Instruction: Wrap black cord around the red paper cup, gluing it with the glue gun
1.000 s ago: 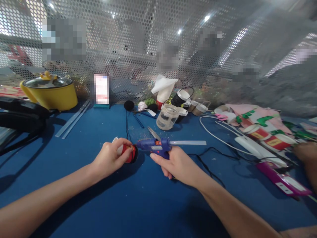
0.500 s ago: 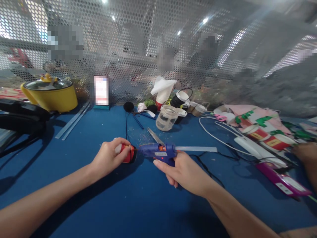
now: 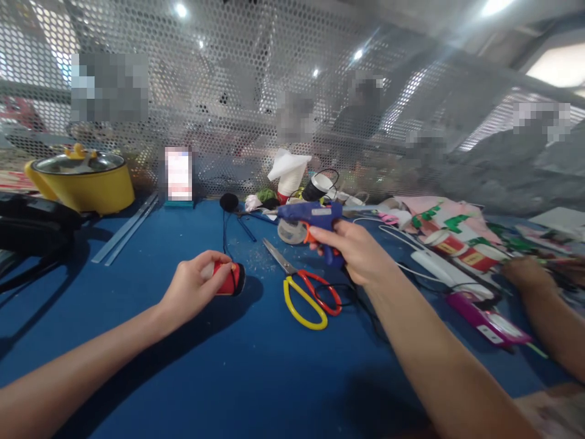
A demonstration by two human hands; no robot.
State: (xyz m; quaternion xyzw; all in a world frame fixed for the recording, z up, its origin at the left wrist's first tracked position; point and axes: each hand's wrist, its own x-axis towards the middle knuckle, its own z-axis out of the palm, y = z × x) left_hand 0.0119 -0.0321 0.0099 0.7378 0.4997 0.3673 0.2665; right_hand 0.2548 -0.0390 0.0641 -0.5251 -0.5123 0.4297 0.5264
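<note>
Left of centre, my left hand (image 3: 197,279) is closed around a small red paper cup (image 3: 223,281) lying on its side, its end wrapped in black yarn. A strand runs from it back to a black yarn ball (image 3: 229,202). My right hand (image 3: 354,247) grips a blue hot glue gun (image 3: 315,213) by its handle, raised off the table with its nozzle pointing left. A clear glue stick (image 3: 361,208) sticks out of the gun's rear. Below the gun lie scissors (image 3: 304,299) with one yellow and one red handle. A clear plastic jar (image 3: 292,233) is partly hidden behind the gun.
A yellow pot (image 3: 86,186), glue sticks (image 3: 125,228) and a lit phone (image 3: 178,175) stand or lie at the left. Rightward are a white power strip (image 3: 432,268), a purple device (image 3: 489,320), red-banded cups (image 3: 475,256) and another person's hand (image 3: 525,274). A perforated metal screen (image 3: 237,79) rises behind.
My right hand has lifted the glue gun up and away from the cup, uncovering the scissors' handles. My left hand keeps its hold on the cup. The view has shifted slightly.
</note>
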